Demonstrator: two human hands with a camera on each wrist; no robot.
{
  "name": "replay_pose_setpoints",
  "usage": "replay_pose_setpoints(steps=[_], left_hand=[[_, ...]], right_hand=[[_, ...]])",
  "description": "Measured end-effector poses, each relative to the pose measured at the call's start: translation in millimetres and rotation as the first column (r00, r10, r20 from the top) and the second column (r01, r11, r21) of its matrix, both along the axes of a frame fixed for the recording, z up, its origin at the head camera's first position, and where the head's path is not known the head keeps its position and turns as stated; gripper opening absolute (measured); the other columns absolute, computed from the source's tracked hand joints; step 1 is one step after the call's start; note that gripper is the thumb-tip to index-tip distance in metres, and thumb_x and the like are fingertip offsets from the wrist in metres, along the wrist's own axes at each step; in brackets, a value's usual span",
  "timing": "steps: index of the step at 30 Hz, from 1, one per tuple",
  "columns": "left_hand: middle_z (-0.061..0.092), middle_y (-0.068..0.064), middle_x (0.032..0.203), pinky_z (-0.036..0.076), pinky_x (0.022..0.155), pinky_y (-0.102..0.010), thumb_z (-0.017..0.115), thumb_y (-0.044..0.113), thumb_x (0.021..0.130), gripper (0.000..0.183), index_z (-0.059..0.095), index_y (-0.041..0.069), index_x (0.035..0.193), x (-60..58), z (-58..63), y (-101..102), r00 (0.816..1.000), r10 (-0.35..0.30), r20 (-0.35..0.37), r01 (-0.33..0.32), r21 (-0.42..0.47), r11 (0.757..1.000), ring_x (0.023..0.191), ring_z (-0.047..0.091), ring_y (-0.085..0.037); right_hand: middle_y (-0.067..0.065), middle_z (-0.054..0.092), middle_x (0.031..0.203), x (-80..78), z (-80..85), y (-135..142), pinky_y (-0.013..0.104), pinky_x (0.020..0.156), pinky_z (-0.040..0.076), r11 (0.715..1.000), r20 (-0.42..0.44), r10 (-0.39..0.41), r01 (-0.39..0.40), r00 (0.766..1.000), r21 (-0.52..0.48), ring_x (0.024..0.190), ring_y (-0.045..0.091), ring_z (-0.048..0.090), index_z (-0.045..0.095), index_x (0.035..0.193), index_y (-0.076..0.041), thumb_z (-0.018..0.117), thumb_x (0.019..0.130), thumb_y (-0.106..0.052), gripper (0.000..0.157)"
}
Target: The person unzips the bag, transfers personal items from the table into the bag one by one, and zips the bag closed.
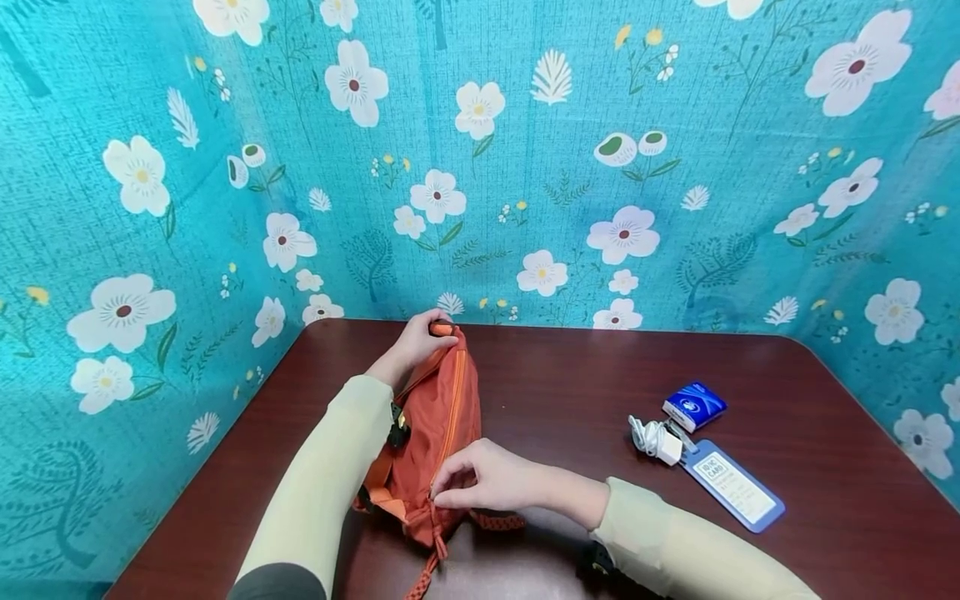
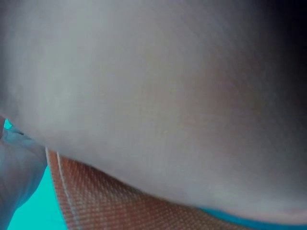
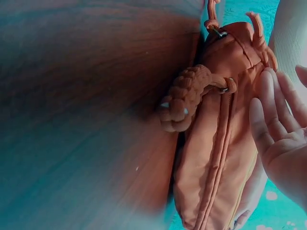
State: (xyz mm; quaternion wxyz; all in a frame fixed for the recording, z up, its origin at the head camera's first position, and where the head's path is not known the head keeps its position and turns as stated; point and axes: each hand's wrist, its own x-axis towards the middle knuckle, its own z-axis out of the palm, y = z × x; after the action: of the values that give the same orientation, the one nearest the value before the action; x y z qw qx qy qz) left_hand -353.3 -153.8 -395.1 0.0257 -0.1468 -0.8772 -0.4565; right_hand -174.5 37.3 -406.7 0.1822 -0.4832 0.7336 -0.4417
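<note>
An orange-red fabric bag (image 1: 442, 417) with a long zipper and braided cord pulls stands on the table, its length running away from me. My left hand (image 1: 423, 340) grips its far top end. At the near end, the thumb and forefinger of my right hand (image 1: 491, 479) pinch the zipper pull. From the right wrist, the bag (image 3: 211, 163) shows its side, with a thick braided pull (image 3: 184, 98) hanging off a second zipper; the right hand's fingers (image 3: 271, 108) lie along the bag's edge. Skin fills most of the left wrist view, above a strip of orange-brown woven fabric (image 2: 110, 201).
On the right of the dark red-brown table (image 1: 570, 383) lie a blue tissue pack (image 1: 696, 406), a white charger with a bundled cable (image 1: 660, 442) and a blue card holder (image 1: 735, 486). A teal flowered cloth (image 1: 510, 167) hangs behind the table and along its sides.
</note>
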Motion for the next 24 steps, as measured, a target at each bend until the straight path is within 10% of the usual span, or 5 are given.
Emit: replay_pose_setpoints(steps=[16,24], left_hand=[[0.061,-0.016,0.110,0.050,0.084,-0.037,0.075,0.008,0.086,0.031,0.060,0.001,0.112,4.4,3.7,-3.9,0.999,-0.023,0.029,0.024,-0.051,0.998,0.096,0.059,-0.027],[0.054,-0.017,0.129,0.042,0.100,-0.046,0.075,0.018,0.086,0.048,0.053,0.005,0.127,26.1,14.1,-11.5,0.998,-0.011,-0.065,0.002,-0.133,0.991,0.117,0.051,-0.031]], right_hand=[[-0.009,0.067,0.080,-21.9,14.9,39.7,0.026,0.071,0.053,0.992,-0.087,-0.125,0.127,0.988,0.019,0.074,0.004,0.061,0.073,0.093,-0.006,0.069,0.091,-0.014,0.009],[-0.007,0.068,0.081,-30.0,12.9,63.9,0.028,0.071,0.053,0.978,-0.142,-0.192,0.202,0.971,0.059,0.074,0.005,0.061,0.073,0.091,-0.017,0.070,0.091,-0.016,0.004]])
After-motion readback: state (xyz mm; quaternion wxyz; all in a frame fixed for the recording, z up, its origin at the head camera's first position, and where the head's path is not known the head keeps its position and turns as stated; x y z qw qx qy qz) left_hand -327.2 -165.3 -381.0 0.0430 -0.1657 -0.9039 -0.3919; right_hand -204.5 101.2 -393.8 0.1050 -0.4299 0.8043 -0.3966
